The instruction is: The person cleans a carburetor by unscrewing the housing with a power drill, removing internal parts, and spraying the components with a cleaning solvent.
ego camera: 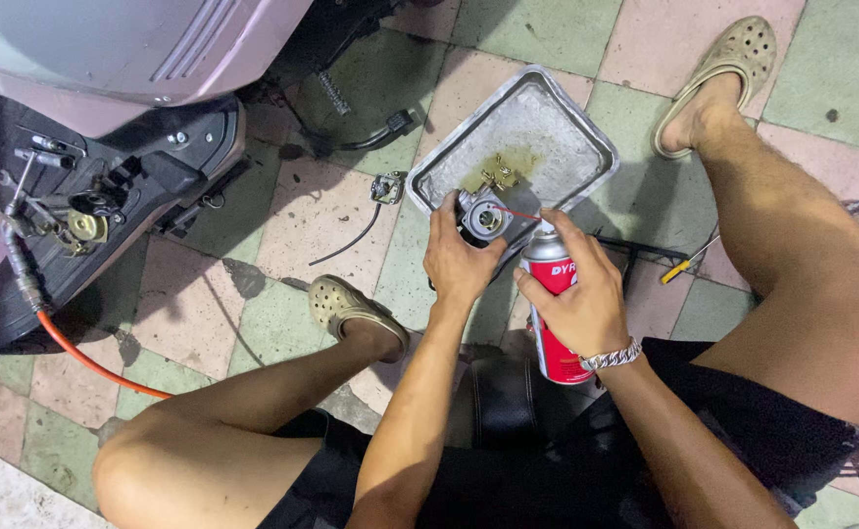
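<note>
The left hand point(459, 260) has its grip clamped on a metal carburetor point(483, 214), half hidden by the fingers, at the near rim of a metal tray point(566, 122). The right hand point(576, 294) is wrapped round a red spray can point(554, 284), its label partly covered. Open tiled floor point(302, 216) lies left, towards the scooter point(106, 59), which is cut off at the frame edge.

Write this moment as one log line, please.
left hand: holds carburetor over metal tray | right hand: grips red spray can, straw toward carburetor | scooter at left

Worn pink-green checkered floor tiles point(282, 211), harsh light
</note>
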